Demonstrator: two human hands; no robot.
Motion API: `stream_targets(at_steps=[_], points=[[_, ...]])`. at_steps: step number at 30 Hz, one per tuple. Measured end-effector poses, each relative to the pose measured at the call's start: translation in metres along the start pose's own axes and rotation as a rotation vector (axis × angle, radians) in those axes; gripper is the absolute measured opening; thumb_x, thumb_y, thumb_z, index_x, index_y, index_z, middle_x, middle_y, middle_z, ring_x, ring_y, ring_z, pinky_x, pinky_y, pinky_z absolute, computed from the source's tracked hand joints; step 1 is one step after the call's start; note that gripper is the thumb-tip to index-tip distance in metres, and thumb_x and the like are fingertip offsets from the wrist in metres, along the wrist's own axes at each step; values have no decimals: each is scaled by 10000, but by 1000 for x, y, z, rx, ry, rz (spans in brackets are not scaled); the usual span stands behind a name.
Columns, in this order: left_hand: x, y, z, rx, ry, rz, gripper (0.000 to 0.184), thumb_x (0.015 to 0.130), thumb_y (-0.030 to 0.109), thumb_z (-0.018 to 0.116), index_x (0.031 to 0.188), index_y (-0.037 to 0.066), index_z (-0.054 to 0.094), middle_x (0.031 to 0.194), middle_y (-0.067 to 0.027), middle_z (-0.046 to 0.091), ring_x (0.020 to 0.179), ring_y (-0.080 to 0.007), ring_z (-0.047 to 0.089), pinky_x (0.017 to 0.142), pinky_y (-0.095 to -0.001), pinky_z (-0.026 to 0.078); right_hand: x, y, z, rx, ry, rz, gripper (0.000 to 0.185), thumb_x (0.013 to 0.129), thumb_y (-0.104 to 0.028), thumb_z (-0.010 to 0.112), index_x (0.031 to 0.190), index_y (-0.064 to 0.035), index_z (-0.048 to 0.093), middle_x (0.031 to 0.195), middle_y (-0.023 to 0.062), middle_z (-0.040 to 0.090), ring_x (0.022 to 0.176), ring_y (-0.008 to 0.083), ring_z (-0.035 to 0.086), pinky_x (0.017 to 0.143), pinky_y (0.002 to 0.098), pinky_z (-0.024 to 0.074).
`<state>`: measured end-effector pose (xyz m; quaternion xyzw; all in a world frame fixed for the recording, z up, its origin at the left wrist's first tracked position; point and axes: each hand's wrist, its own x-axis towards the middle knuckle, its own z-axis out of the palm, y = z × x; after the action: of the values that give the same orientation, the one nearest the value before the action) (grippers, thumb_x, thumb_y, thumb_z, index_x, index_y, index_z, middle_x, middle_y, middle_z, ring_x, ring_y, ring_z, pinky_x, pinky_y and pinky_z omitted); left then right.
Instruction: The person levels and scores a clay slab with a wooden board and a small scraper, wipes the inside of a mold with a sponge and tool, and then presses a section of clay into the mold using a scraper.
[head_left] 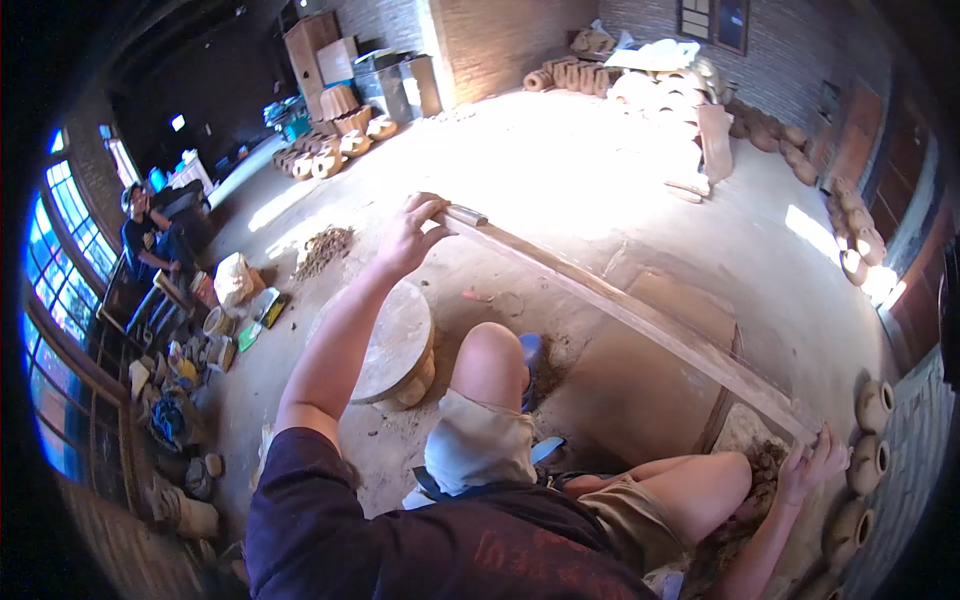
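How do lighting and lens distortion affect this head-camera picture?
Head view: glare bleaches the floor beyond the wooden beam, whose outline reads clearly; the upper-left background sinks into shadow; wide-angle distortion bows the windows at left, and the corners go black.

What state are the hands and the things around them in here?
Wooden bar: slanted, held near both ends
Left hand: gripping the far end
Right hand: gripping the near end
Round slab: lying flat
Crumbly heap: loose, unshaped
Pots on the right: lined up, mouths visible
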<state>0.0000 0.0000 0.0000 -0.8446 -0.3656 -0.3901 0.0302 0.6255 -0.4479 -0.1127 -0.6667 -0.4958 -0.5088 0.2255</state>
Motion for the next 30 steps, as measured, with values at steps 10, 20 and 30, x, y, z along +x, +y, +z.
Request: stream_targets(at_steps=[10,20,30], points=[[94,63,88,47,-61,288,378,792,195,833,1100,44,672,1121,-107,658,1022,-341,629,888,-441,515,-53,34,-28,-24,-61,191,383,958,-314,689,1218,-35,656,1235,146,632,1160,369,544,1020,499,388],[147,91,190,111,-295,535,478,912,444,691,1080,5,602,995,-171,591,960,-369,568,851,-467,467,-58,84,19,242,-598,440,411,870,-298,759,1156,-31,631,1146,188,622,1123,417,540,971,498,400],[186,19,468,-14,-420,233,711,828,695,699,545,59,555,581,-130,563,556,-330,588,559,-457,483,-54,112,238,344,-1205,759,563,806,-519,811,976,-3,665,884,194,656,835,366,615,789,460,490]])
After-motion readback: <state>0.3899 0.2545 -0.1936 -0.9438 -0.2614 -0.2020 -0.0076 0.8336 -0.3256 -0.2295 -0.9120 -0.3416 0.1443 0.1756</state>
